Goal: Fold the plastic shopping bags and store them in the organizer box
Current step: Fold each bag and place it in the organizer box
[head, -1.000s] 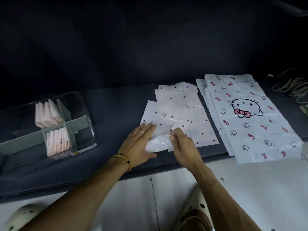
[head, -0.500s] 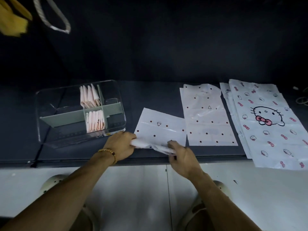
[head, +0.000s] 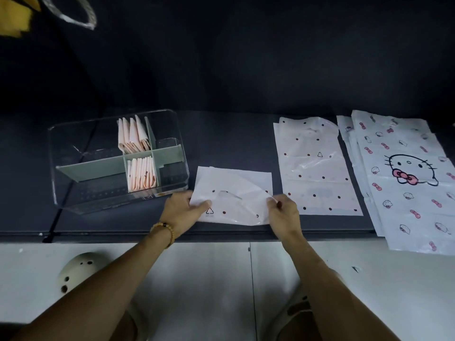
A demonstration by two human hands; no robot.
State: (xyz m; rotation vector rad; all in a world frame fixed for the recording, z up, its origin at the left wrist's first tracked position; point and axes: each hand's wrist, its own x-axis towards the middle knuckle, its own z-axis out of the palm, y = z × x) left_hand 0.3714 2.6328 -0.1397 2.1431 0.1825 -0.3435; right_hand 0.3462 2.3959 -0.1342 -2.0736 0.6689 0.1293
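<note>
Two compartments of the clear organizer box (head: 73,153), at about 10 o'clock on the dark tabletop (head: 234,148), already hold folded bags: one bundle (head: 134,135) stands in the far cell and a second bundle (head: 142,174) stands in the cell nearer the person. The other cells show no bags that I can make out, so there looks to be room left.

The bag in work (head: 234,193), white with dark dots, lies near the front edge of the tabletop, just to the right of the box. Its near part is turned over onto the rest, with the handle cut-out and a recycling mark showing on the upturned layer. The left hand (head: 183,211) pinches the left edge of that flap, thumb on top and fingers underneath. The right hand (head: 283,212) has its fingertips closed on the right edge of the same flap. I judge this to be an early fold, with several more needed before the bag is narrow enough to stand in a cell.

At 2 o'clock lies a flat stack of dotted bags (head: 317,168), unfolded, and at 3 o'clock a pile of larger cat-print bags (head: 406,173) overhangs the front edge. All of these remain to be folded, so the task seems well short of half done.
</note>
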